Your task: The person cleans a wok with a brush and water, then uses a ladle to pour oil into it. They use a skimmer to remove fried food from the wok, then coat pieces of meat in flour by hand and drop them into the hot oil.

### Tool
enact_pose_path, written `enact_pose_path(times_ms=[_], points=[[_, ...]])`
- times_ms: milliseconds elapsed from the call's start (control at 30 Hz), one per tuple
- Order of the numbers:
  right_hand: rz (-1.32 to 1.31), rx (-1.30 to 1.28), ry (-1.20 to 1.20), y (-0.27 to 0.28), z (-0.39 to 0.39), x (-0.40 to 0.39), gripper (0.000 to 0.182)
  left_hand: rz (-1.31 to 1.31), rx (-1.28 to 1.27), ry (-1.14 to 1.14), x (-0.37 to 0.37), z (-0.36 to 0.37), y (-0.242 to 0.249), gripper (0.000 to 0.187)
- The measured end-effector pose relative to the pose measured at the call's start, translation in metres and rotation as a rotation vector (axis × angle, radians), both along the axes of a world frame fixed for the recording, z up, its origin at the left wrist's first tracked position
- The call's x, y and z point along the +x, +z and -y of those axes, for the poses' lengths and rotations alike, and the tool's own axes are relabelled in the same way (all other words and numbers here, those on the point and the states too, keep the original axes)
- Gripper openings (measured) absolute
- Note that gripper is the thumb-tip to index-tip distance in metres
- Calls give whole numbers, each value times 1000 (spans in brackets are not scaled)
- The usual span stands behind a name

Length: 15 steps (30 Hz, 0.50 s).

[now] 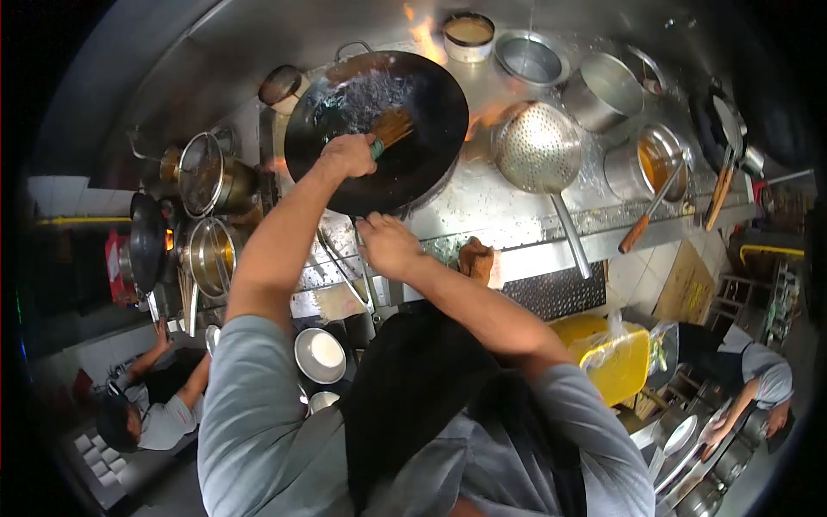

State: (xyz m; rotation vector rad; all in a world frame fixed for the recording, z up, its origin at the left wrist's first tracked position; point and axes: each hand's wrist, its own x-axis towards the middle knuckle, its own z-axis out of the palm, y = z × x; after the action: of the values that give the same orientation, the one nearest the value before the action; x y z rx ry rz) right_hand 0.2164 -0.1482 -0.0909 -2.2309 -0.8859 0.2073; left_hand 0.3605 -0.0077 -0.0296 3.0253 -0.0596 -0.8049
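A large black wok sits over the burner, wet and shiny inside at the far side. My left hand reaches over it, closed round the green-bound grip of a bamboo wok brush, whose bristles touch the inside of the wok. At the near rim, my right hand has its fingers curled at the edge and appears to grip the wok there; the exact hold is partly hidden. Metal utensil handles lie just left of my right hand.
Flames show beyond the wok. Right of it lie a perforated strainer, a steel pot and a pot of orange liquid. Left stand more pots. Co-workers work on both sides.
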Motion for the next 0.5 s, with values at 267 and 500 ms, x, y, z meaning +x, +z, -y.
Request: enact_pose_path(times_ms=[267, 500], points=[[69, -336, 32, -7, 3, 26, 23, -110, 243, -90, -28, -36, 6, 61], [89, -295, 45, -7, 16, 25, 21, -248, 289, -486, -57, 16, 82, 37]])
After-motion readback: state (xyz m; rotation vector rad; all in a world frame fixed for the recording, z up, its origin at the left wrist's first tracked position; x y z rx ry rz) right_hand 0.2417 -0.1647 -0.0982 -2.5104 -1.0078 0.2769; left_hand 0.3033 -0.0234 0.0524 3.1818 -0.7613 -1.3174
